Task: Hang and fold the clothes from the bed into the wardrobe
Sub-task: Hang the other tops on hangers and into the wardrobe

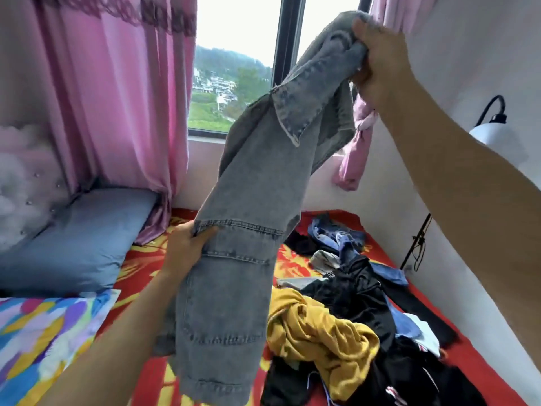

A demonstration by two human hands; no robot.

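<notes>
- Gripping high with the right hand (377,63), fingers curled tight round a bunched end of the grey jeans (248,230), up by the window (234,68).
- Pinching low with the left hand (184,247) at a stitched seam across the leg, thumb on top, fingers tucked behind the cloth.
- Strung on a slant between the two grips, lifted clear of the bed (140,265), with the loose lower part hanging in front of the red sheet.
- Hard to tell whether waistband or leg is balled up in that top fist.
- Judging by the drape: thick denim, on the heavy side, soft yet with body. Not slippery, nothing to break, and likely to keep a crease.
- Best taken, probably, at the two corners of the waistband, letting the legs drop straight before folding. A mid-leg grip is likely to leave it twisted.
- Waiting on the right half of the bed: the pile of clothes (363,288), with a yellow garment (316,332) at the front and dark and blue pieces behind.
- Further out: a blue pillow (79,238) at the left, a pink curtain (117,98) above it, a lamp (489,124) on the right wall.
- No wardrobe anywhere in view.
</notes>
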